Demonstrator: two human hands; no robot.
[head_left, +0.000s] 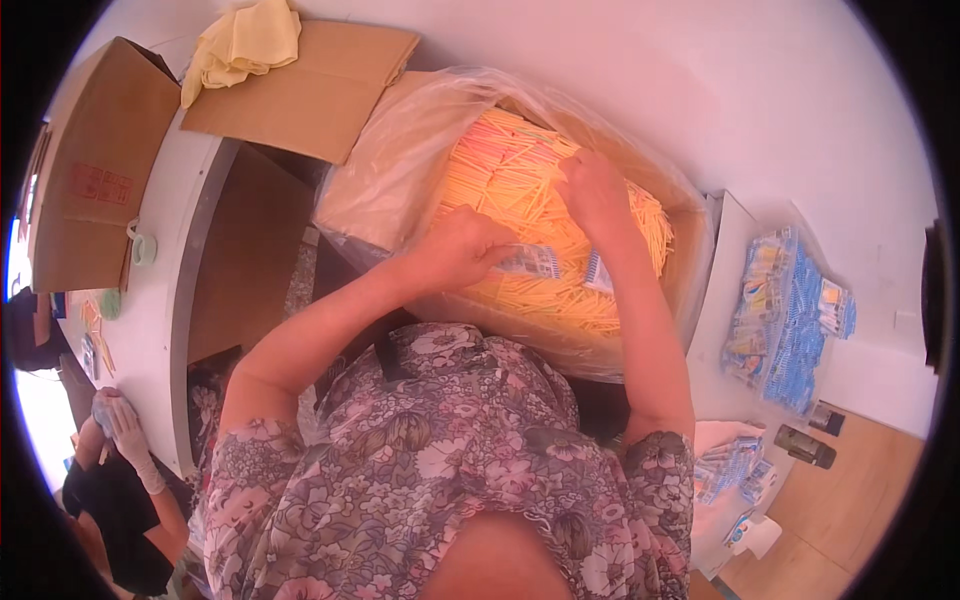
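Observation:
A large carton lined with clear plastic [370, 195] stands in front of me, heaped with thin yellow sticks [500, 175], some pinkish among them. Over the near left part of the heap, my left hand [465, 245] is closed on one end of a small clear packet [530, 261] with blue print. My right hand [592, 190] reaches farther in, its fingers bent together against the sticks; whatever they pinch is hidden. Beside my right forearm lies a second blue-and-white packet [598, 273], partly covered by the arm.
Right of the carton, a clear bag [775, 315] bulges with blue packets. More packets [735, 470] lie on pink cloth nearby. A cardboard flap [310, 85] carries a yellow cloth [243, 50]. At far left, a co-worker's gloved hand [128, 435] is near a white table [165, 330].

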